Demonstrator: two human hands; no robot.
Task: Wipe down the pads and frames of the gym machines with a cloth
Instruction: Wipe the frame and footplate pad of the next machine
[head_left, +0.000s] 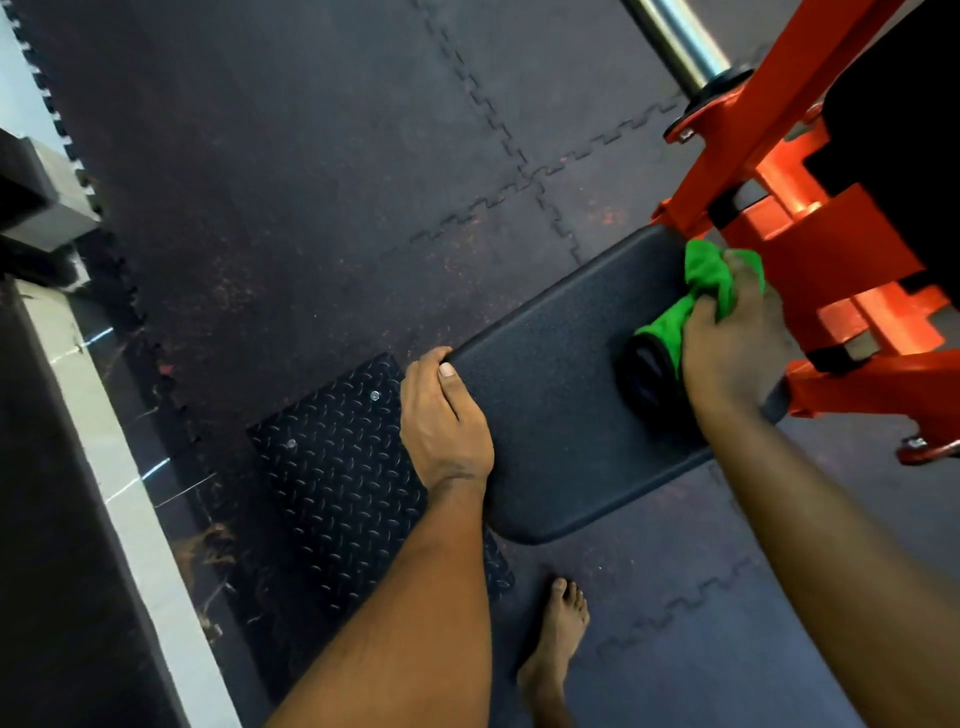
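Your right hand (727, 343) is pressing a bunched green cloth (701, 280) against the black pad (550, 410), its fingers (748, 273) clamped around the cloth right beside the orange frame (831, 249). Your left hand (447, 421) is gripping the pad's left edge, fingers (426, 366) curled over it, while your bare foot (558, 623) is standing on the rubber floor (311, 182) below.

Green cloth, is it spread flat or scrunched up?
Scrunched up. The green cloth is bunched in folds, gripped in the right hand and pressed on the black pad.
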